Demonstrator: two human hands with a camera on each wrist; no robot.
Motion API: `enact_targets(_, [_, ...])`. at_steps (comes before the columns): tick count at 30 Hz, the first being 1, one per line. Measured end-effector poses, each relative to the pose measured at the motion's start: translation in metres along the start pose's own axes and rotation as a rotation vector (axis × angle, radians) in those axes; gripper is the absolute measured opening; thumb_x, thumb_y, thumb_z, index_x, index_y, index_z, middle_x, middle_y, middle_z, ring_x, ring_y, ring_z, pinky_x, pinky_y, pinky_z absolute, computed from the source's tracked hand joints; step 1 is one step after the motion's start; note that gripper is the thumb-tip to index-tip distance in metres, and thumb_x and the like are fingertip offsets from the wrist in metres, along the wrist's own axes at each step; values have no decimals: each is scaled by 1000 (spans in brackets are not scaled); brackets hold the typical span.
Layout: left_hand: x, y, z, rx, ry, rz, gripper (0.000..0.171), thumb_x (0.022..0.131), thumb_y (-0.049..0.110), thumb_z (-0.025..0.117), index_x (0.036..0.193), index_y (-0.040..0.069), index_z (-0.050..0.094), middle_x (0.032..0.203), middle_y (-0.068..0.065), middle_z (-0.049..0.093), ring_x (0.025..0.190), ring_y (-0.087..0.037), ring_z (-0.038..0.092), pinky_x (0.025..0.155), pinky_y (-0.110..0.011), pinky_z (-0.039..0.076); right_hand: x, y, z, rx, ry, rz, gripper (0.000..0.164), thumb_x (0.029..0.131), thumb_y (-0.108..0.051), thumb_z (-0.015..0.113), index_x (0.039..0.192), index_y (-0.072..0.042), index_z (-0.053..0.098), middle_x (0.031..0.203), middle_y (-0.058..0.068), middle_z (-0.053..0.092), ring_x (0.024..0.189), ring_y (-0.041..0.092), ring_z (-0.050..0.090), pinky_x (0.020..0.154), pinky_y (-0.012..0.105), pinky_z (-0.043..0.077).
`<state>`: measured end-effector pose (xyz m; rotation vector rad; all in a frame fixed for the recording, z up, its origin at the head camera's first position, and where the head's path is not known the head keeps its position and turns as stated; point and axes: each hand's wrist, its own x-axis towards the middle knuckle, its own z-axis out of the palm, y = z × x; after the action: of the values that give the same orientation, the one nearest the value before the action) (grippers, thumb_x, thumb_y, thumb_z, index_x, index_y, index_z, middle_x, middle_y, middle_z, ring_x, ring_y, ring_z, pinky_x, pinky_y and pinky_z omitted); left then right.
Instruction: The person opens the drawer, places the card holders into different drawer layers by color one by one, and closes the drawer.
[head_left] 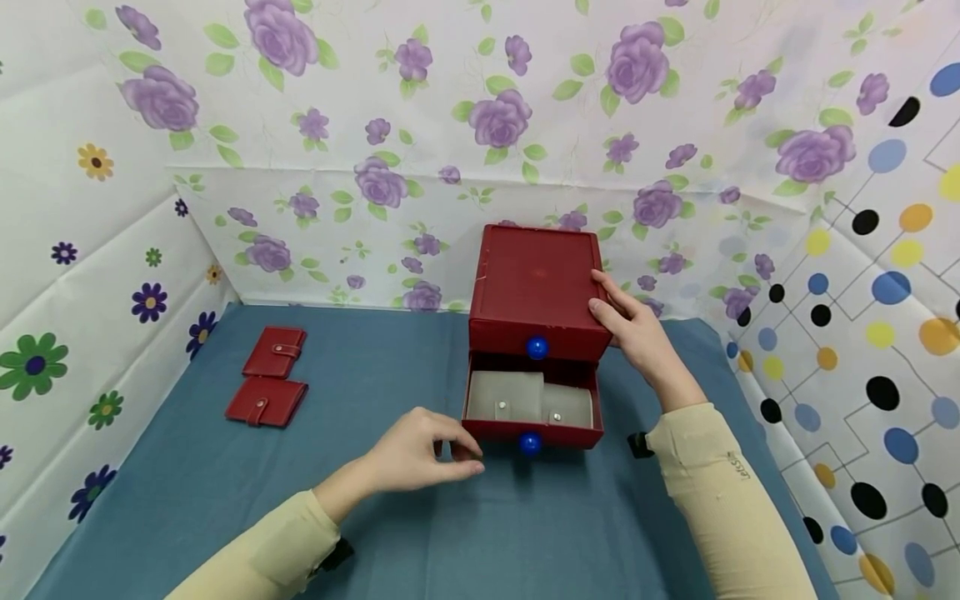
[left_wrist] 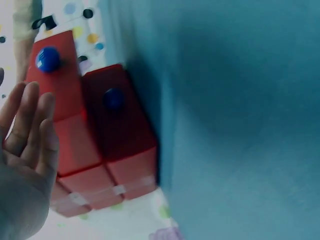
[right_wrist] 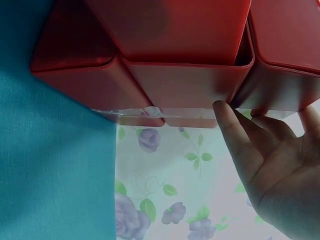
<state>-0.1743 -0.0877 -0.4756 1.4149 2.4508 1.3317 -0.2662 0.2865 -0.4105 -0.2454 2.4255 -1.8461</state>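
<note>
A dark red drawer box [head_left: 538, 275] with blue knobs stands on the cloth in the head view. Its drawer under the topmost one is pulled out [head_left: 502, 432] and holds two light grey snap wallets [head_left: 504, 396], side by side. In the left wrist view, a lower drawer [left_wrist: 122, 125] sits pushed in. My right hand [head_left: 647, 337] rests at the box's right side, fingertips on the top's edge. Just left of the pulled-out drawer is my left hand [head_left: 420, 454], fingers loosely bent, with nothing in it.
Two red snap wallets [head_left: 266, 402] lie on the blue cloth [head_left: 375, 358] at the left, one behind the other. Behind the box rises a flower-patterned sheet [head_left: 420, 100]. A dotted sheet [head_left: 885, 350] borders the right side.
</note>
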Motion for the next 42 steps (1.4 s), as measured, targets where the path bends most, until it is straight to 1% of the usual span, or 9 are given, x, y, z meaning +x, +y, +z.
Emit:
enact_targets(6, [-2, -7, 22, 36, -182, -115, 27, 100, 39, 79, 112, 15, 84, 101, 6, 80, 83, -2, 69, 73, -22, 57, 0, 0, 0, 2, -1, 0, 67, 107, -55, 59, 168, -46, 30, 174, 5, 29, 143, 36, 53, 93, 27, 59])
enact_targets(9, [2, -7, 33, -10, -221, -175, 33, 101, 40, 77, 119, 13, 83, 107, 3, 80, 86, -5, 70, 78, -25, 58, 0, 0, 0, 2, 1, -1, 67, 107, -55, 59, 167, -46, 31, 174, 4, 29, 143, 35, 54, 94, 29, 59])
enact_targets(12, [7, -7, 43, -82, -232, -235, 36, 102, 39, 76, 123, 11, 81, 107, 7, 79, 87, -2, 69, 78, -25, 58, 0, 0, 0, 7, 0, -4, 67, 108, -54, 59, 168, -45, 31, 175, 4, 28, 142, 36, 54, 93, 28, 59])
enact_targets(16, [14, -6, 56, -170, -211, -315, 38, 102, 39, 76, 126, 10, 80, 106, 14, 77, 90, 0, 69, 79, -23, 57, 0, -1, 1, 21, 0, -6, 66, 109, -51, 59, 168, -44, 31, 175, 5, 28, 142, 37, 54, 90, 26, 59])
enact_targets(20, [20, -5, 66, -268, -173, -396, 39, 103, 37, 74, 127, 7, 78, 108, 12, 77, 92, -4, 71, 79, -25, 58, 0, -2, 1, 26, 2, -1, 65, 108, -51, 59, 167, -45, 32, 174, 3, 30, 141, 36, 55, 89, 25, 59])
enact_targets(25, [26, -1, 77, -432, -117, -480, 35, 108, 31, 68, 125, 2, 77, 107, -6, 80, 91, -23, 76, 75, -38, 62, -1, -3, 1, 28, 7, 4, 64, 109, -50, 59, 167, -45, 33, 174, 3, 30, 141, 37, 55, 89, 25, 59])
enact_targets(29, [29, 4, 82, -546, -58, -511, 34, 111, 29, 63, 120, 0, 77, 111, -18, 79, 95, -35, 76, 79, -52, 63, -1, -4, 1, 29, 5, 3, 64, 109, -49, 59, 167, -45, 32, 174, 3, 30, 141, 36, 55, 89, 24, 59])
enact_targets(34, [32, 9, 84, -584, -2, -544, 34, 112, 30, 60, 117, 3, 79, 112, -15, 79, 97, -37, 76, 83, -56, 61, -1, -2, 2, 25, 2, 2, 65, 108, -51, 59, 167, -45, 32, 174, 3, 30, 141, 36, 55, 90, 24, 59])
enact_targets(42, [35, 10, 83, -557, 5, -542, 34, 112, 34, 60, 114, 8, 81, 113, -15, 79, 96, -30, 76, 85, -52, 62, -1, -3, 1, 18, 12, -4, 65, 108, -52, 59, 168, -44, 32, 174, 5, 30, 141, 37, 55, 90, 25, 59])
